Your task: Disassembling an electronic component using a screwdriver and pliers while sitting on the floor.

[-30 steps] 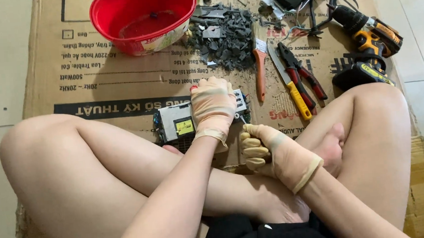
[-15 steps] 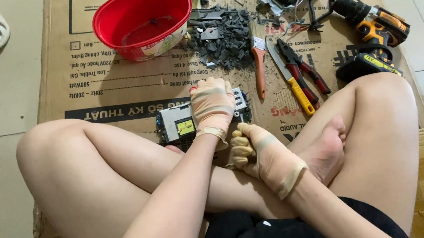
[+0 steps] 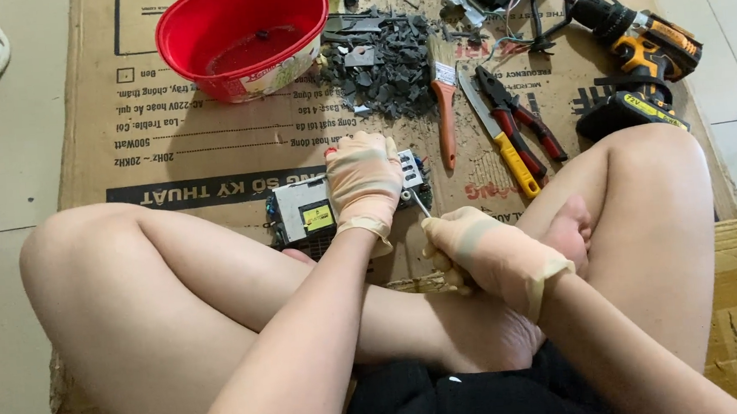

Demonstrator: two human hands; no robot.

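The right hand [image 3: 484, 251] is clenched around a screwdriver [image 3: 420, 204], its tip at the circuit board [image 3: 318, 214]. The left hand [image 3: 363, 180] presses flat on that board, which lies on cardboard [image 3: 169, 159]. Beyond sit a red bowl [image 3: 243, 36], pliers [image 3: 516, 117] and a drill [image 3: 640, 41].

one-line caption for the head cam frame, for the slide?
Seated cross-legged on cardboard, gloved left hand steadies a circuit board while the right hand works a screwdriver at its edge.

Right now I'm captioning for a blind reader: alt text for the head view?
Gloved left hand presses a circuit board on cardboard; gloved right hand holds a thin tool to it. Red basin, pliers, drill beyond.
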